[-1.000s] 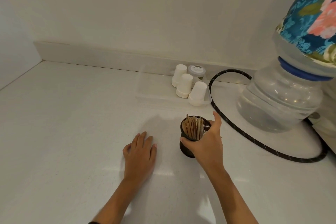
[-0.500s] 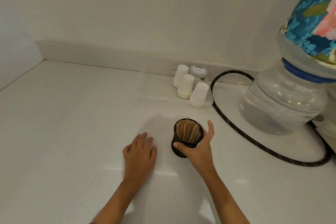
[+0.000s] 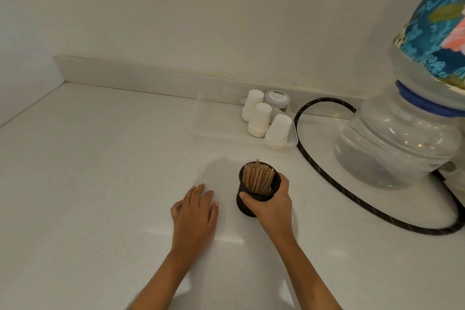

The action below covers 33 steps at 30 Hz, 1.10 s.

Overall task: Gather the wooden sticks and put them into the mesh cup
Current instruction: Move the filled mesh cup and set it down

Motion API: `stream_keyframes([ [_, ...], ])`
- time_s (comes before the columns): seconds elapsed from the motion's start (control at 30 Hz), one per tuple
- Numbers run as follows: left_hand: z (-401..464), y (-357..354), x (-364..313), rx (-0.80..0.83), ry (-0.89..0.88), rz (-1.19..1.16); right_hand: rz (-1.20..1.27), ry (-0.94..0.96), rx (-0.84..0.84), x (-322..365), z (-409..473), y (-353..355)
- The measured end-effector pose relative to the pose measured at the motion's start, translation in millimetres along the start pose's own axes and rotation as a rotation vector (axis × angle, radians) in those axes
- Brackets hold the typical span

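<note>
A black mesh cup stands upright on the white counter, packed with a bundle of wooden sticks that rise just above its rim. My right hand grips the cup from its right side, thumb across the front and fingers round the back. To the left of the cup, my left hand rests flat on the counter with fingers straight, a short gap from the cup, holding nothing. No loose sticks show on the counter.
Behind the cup a clear plastic tray holds three upturned white paper cup stacks and a small lidded jar. A black braided hose loops at right around a large clear water bottle under a floral cover.
My right hand has drawn the cup slightly left and nearer and closed its fingers round it. The sticks now stand straighter inside. My left hand has stayed flat.
</note>
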State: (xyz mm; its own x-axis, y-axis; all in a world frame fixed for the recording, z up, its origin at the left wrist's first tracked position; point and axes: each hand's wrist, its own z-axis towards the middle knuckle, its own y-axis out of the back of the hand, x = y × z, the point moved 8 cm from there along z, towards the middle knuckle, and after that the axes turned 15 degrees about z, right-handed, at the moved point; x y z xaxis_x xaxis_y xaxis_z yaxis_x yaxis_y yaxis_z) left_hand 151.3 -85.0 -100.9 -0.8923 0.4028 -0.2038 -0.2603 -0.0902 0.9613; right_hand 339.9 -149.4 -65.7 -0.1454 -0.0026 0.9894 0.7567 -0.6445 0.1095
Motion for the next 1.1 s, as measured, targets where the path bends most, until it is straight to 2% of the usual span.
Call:
stream_keyframes([
  [0.13,0,1,0,-0.015,-0.004,-0.002,-0.016,-0.037,0.034,8,6,6],
  [0.23,-1,2,0,-0.031,-0.007,0.001,-0.043,0.021,-0.032,23,15,19],
  [0.33,-1,2,0,-0.041,-0.006,0.006,0.046,-0.049,0.01,30,24,21],
  [0.6,-1,1,0,-0.046,-0.006,0.013,-0.104,0.024,0.003,45,18,34],
  [0.7,0,2,0,-0.037,0.006,0.012,-0.024,-0.058,0.024,36,14,33],
  [0.77,0,3,-1,-0.032,0.004,0.015,-0.096,0.0,0.023,38,10,32],
  [0.87,0,4,-1,-0.032,0.0,0.018,-0.032,-0.03,-0.004,34,4,30],
  [0.97,0,4,-1,-0.033,-0.001,0.013,-0.068,0.054,-0.076,38,-3,30],
  [1.1,0,2,0,-0.02,0.003,0.015,-0.016,0.075,-0.13,29,-13,26],
])
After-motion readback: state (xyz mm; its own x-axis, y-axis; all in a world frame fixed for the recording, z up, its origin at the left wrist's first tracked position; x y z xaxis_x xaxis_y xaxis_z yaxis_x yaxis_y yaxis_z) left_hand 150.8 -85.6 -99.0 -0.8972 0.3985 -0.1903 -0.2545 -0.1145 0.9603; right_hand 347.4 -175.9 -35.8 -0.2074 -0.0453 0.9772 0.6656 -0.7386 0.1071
